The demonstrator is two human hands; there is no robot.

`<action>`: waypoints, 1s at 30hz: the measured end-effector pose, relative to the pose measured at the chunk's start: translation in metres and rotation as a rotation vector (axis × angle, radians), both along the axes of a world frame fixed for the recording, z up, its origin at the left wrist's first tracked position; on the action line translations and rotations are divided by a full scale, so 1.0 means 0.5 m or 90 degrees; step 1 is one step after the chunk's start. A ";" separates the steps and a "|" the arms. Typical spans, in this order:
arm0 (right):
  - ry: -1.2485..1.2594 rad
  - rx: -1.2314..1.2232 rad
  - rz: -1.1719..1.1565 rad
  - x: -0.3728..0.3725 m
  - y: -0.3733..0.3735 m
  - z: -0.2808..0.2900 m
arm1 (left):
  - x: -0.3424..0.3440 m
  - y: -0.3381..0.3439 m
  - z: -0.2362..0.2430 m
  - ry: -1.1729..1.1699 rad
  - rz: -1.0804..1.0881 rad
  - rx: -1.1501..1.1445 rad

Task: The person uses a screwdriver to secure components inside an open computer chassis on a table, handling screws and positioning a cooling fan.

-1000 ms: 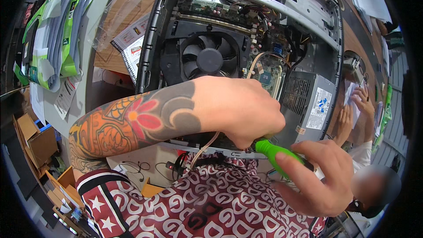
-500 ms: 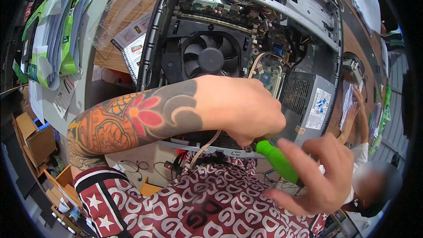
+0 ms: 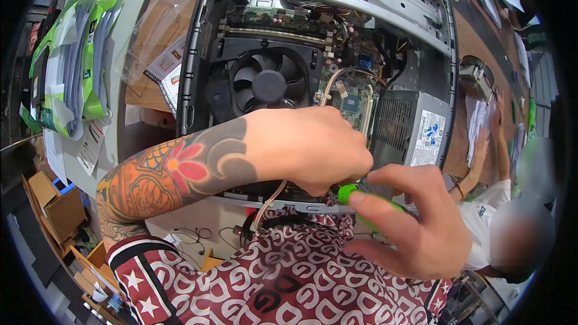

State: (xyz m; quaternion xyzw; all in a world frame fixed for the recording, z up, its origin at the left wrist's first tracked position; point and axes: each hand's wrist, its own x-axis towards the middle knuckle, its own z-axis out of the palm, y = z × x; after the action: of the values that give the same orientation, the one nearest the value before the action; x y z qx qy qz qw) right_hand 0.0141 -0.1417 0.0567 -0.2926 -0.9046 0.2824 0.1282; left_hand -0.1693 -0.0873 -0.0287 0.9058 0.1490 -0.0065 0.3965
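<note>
An open desktop computer case (image 3: pixel 313 209) lies in front of me, with a black cooling fan (image 3: pixel 268 86) and a green circuit board (image 3: pixel 351 103) inside. My left hand (image 3: pixel 319 147), at the end of a tattooed forearm, reaches over the case's near edge. Its fingers curl downward, and their tips are hidden beneath the hand. Right beside it, a green-handled screwdriver (image 3: pixel 347 193) slants toward the near edge. My right hand (image 3: pixel 415 222) has its fingers around that handle, hiding much of it. The screwdriver's tip cannot be made out.
A metal power supply (image 3: pixel 404 123) fills the case's right side. Pale cables (image 3: pixel 272 204) hang over its near edge. Paper packs in green wrap (image 3: pixel 75 63) lie at the left, near a spiral booklet (image 3: pixel 168 72). Another person's hands (image 3: pixel 481 153) rest on papers at the right.
My right hand's fingers have moved in on the screwdriver handle and cover more of it. The case and my left hand appear slightly further left in the picture.
</note>
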 end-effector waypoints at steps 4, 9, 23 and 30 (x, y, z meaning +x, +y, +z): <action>-0.130 0.047 -0.032 0.009 -0.005 0.028 | 0.008 0.007 0.019 0.081 -0.048 0.024; -0.093 0.177 -0.031 0.021 -0.004 -0.007 | 0.018 0.001 0.007 0.131 -0.023 0.065; 0.133 0.074 0.060 0.040 -0.025 -0.037 | 0.033 -0.030 0.001 0.189 -0.072 0.208; 0.388 0.190 -0.023 0.039 -0.015 -0.066 | 0.079 -0.040 0.045 0.212 -0.076 0.151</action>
State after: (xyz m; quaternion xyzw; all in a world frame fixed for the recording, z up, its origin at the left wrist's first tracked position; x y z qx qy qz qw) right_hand 0.0336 -0.1494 0.0235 -0.1886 -0.8506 0.2189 0.4392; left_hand -0.1297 -0.1072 -0.0064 0.9397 0.1582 -0.1622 0.2561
